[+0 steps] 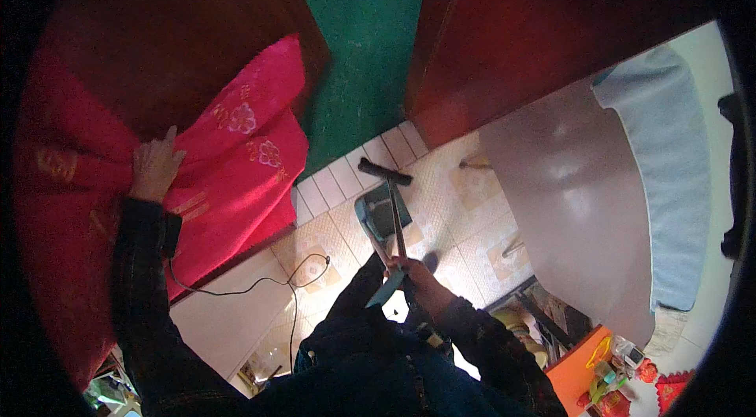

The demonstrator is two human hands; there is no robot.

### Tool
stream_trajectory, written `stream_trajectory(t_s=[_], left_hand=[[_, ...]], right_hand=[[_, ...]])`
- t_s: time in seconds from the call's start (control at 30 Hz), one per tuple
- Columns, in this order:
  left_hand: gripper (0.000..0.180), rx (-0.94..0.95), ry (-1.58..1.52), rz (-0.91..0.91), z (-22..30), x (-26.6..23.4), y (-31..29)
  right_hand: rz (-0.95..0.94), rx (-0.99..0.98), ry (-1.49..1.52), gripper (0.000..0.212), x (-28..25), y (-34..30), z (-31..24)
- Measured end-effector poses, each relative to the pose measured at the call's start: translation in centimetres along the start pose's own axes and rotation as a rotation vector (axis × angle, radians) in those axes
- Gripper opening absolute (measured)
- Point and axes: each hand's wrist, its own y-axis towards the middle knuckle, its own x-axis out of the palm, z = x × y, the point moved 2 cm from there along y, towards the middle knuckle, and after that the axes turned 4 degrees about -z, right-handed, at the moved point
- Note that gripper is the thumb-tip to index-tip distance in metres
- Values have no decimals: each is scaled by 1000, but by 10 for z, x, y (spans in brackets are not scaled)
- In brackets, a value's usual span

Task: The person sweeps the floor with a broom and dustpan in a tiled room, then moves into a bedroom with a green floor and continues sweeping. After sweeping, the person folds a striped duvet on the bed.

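Observation:
My left hand lies against a red cloth with pale flower embroidery, near the edge of a dark brown panel. Its fingers are stretched out and apart. Close to my body, my right hand is closed around the long handles of a broom and a dustpan together. The dark, narrow broom head rests near the tiled strip of the floor. Just nearer to me is the blue-grey dustpan, its handle running up to the same hand. My fingers partly hide both handles.
Ahead, a green surface lies between the brown panel and a reddish-brown panel. A brown tabletop with grey-blue cloth stands right. A dark cable hangs at left. An orange box sits lower right, on patterned floor tiles' side.

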Motion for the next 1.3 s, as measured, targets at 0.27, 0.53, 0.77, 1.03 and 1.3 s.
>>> stream_trajectory(t_s=[0.27,0.53,0.77,1.03,1.3], left_hand=[[56,-217,-14,-180,-35,32,-140],[56,-652,-13,-452,-72,70,-368],[51,-865,-291,-633,20,144,-450],[55,64,-1817,-637,246,143,-221],[57,-34,-1298,-593,266,104,-217]], right_hand=[[-177,-97,-257,18,3,13,-16],[-54,167,-253,16,11,44,-15],[-80,180,-270,11,33,33,-24],[-48,154,-366,11,36,32,-21],[-15,6,-257,15,61,50,19]])
